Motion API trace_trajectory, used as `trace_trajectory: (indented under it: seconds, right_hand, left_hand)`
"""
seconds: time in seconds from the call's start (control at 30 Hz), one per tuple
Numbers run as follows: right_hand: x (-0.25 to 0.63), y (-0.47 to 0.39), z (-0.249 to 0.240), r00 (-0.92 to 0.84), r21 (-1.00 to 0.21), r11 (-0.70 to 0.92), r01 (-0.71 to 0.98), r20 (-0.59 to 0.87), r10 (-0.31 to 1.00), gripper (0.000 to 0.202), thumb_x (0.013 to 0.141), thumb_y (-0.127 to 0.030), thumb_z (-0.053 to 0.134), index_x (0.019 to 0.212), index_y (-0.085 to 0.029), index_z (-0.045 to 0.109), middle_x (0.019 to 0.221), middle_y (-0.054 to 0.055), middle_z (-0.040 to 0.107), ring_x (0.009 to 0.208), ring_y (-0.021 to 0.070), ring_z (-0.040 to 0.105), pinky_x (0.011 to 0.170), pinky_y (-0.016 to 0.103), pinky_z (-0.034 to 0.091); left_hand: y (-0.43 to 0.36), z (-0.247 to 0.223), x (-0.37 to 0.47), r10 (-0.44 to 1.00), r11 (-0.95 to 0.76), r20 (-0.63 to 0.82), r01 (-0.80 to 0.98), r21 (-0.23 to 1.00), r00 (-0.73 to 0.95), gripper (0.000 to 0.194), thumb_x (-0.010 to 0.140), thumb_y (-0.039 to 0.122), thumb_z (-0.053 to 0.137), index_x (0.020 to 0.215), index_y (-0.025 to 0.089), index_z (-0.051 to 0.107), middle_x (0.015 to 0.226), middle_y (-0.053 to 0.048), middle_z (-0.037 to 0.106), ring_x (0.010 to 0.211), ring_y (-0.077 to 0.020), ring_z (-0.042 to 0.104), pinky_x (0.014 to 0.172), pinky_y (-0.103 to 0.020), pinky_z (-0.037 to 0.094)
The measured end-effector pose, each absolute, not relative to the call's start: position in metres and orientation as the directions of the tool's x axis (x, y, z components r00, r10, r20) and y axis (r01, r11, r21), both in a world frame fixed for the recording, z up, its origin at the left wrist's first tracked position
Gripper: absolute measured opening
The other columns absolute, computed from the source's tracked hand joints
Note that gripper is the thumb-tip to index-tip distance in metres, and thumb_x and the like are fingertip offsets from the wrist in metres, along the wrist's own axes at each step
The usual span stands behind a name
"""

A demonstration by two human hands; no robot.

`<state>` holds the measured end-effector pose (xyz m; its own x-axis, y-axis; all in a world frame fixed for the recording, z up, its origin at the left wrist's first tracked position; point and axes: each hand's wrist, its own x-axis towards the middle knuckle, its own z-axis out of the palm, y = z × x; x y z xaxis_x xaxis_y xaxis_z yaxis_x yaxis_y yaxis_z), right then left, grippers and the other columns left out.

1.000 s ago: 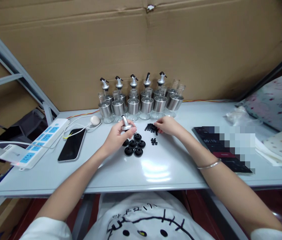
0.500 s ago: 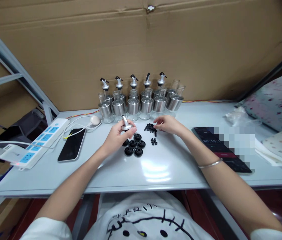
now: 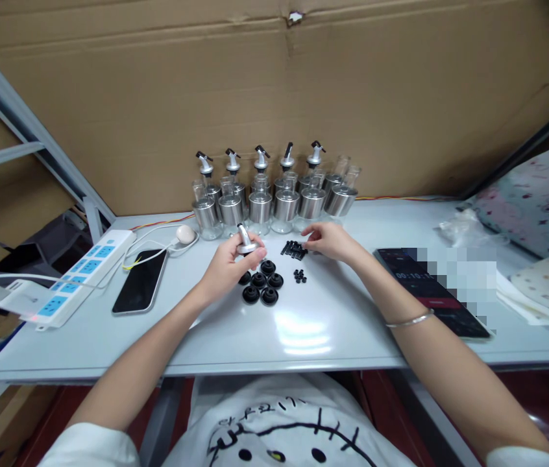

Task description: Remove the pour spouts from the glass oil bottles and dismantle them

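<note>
My left hand (image 3: 228,263) is closed around a silver pourer spout (image 3: 246,244), which points upward. Just below it, several round black stoppers (image 3: 258,280) lie grouped on the table. My right hand (image 3: 326,240) has its fingers bent together at the right end of a pile of small black sticks (image 3: 293,249); whether anything is between the fingertips is too small to tell. Several tiny black caps (image 3: 300,276) lie below the pile. Behind my hands stand glass bottles with steel sleeves (image 3: 285,205), and several in the back row carry silver pourers with black levers (image 3: 261,155).
A power strip (image 3: 80,279), a white cable with a round plug (image 3: 185,234) and a phone (image 3: 140,282) lie at the left. On the right are a device with a timer display (image 3: 430,292) and crumpled plastic (image 3: 464,228). Cardboard (image 3: 274,84) stands behind.
A black stick that stood out below my right fingertips now lies closer to the pile. My right hand has shifted very slightly; my left hand keeps its hold on the pourer.
</note>
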<state>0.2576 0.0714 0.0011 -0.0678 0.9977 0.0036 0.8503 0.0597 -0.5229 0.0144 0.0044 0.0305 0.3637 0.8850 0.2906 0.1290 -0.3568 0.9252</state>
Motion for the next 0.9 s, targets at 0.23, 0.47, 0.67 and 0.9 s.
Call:
trace_trajectory:
  seconds: [0.23,0.47,0.67,0.9]
  right_hand:
    - [0.255,0.072,-0.003,-0.110,-0.476,0.105,0.873,0.017,0.994,0.023,0.072,-0.010,0.062,0.094,-0.014,0.068,0.069,0.001,0.066,0.064,0.0148,0.060,0.065,0.025,0.044]
    - [0.253,0.071,-0.005,-0.072,-0.463,0.088,0.882,0.052,0.996,0.019,0.075,-0.017,0.063,0.093,-0.014,0.069,0.077,0.004,0.068,0.071,0.0164,0.060,0.071,0.027,0.043]
    - [0.244,0.059,0.009,-0.141,-0.741,0.294,0.604,0.263,0.954,0.021,0.079,-0.034,0.059,0.086,-0.015,0.067,0.077,0.004,0.065,0.067,0.0139,0.055,0.067,0.027,0.042]
    - [0.204,0.023,0.026,-0.524,-0.973,0.226,-0.053,0.220,0.823,0.037,0.072,-0.053,0.067,0.080,-0.017,0.059,0.061,-0.004,0.053,0.055,0.0086,0.046,0.056,0.024,0.040]
  left_hand:
    - [0.004,0.031,0.014,0.887,-0.360,0.290,0.145,0.921,0.359,0.023,0.080,0.038,0.059,0.086,0.017,0.053,0.062,0.003,0.052,0.059,-0.0102,0.049,0.063,-0.024,0.038]
    - [0.005,0.030,0.015,0.884,-0.349,0.276,0.138,0.927,0.377,0.022,0.080,0.037,0.059,0.087,0.016,0.053,0.064,0.003,0.052,0.059,-0.0097,0.049,0.062,-0.024,0.038]
    - [0.002,0.027,0.016,0.841,-0.254,0.136,0.161,0.954,0.523,0.019,0.072,0.024,0.057,0.089,0.016,0.052,0.062,0.005,0.051,0.055,-0.0087,0.049,0.056,-0.022,0.037]
    - [-0.002,0.031,0.015,0.708,-0.127,0.077,0.019,0.992,0.702,0.026,0.069,0.020,0.055,0.090,0.019,0.040,0.064,0.005,0.056,0.053,-0.0102,0.054,0.057,-0.024,0.039]
